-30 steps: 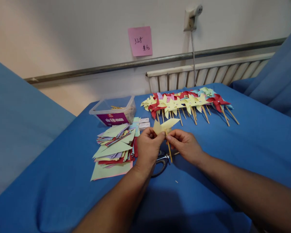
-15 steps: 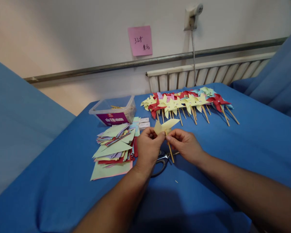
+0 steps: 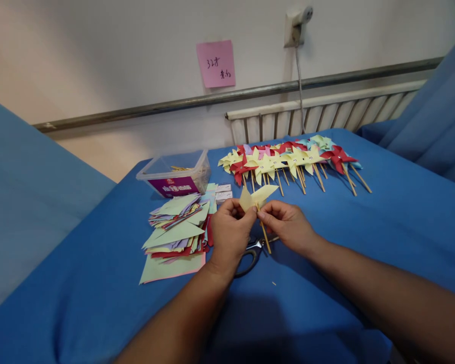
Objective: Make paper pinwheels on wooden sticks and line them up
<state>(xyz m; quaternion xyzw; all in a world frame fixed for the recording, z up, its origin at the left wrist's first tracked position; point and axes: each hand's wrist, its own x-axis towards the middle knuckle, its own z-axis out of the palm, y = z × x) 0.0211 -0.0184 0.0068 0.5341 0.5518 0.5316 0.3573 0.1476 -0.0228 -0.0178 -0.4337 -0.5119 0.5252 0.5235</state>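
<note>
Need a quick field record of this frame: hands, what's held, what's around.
left hand: pinching yellow paper pinwheel
right hand: pinching same pinwheel at its wooden stick
under hands: scissors on blue cloth
left of hands: pile of cut coloured paper
behind pile: clear plastic tub
far side: row of finished pinwheels
wall: pink note

A single head-worn camera looks forward and down from above the person's own forearms, close to the blue-covered desk (image 3: 382,227). It faces the far wall (image 3: 98,55), where a pink note (image 3: 216,63) and a radiator (image 3: 326,114) sit. No second view shares the scene.
</note>
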